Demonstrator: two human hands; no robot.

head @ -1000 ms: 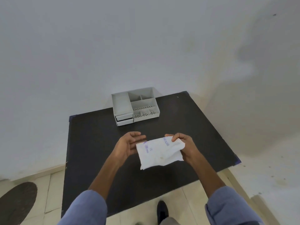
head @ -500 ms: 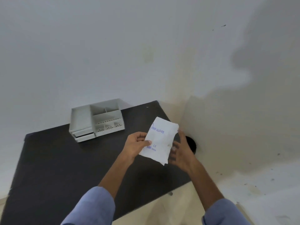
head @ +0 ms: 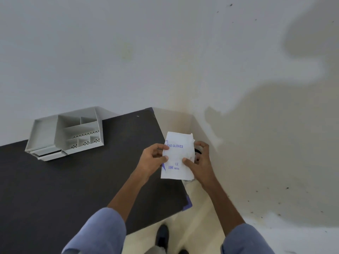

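A white plastic packet of gloves (head: 177, 154), printed in blue with "GLOVES" and "100 pieces", is held upright over the right edge of the black table (head: 73, 180). My left hand (head: 153, 160) pinches its left edge between thumb and fingers. My right hand (head: 199, 162) grips its right edge, thumb on the front and fingers curled behind. Some clear plastic shows under the packet's lower right corner.
A grey desk organiser (head: 66, 132) with compartments and small drawers stands at the table's back edge against the white wall. A dark round object (head: 198, 152) lies on the floor behind my right hand. My shoes (head: 162, 235) are on the pale tiled floor.
The view has swung to the right. The packet has gone from lying flat between both hands to standing upright beyond the table's right edge, and my right hand has taken hold of it again.
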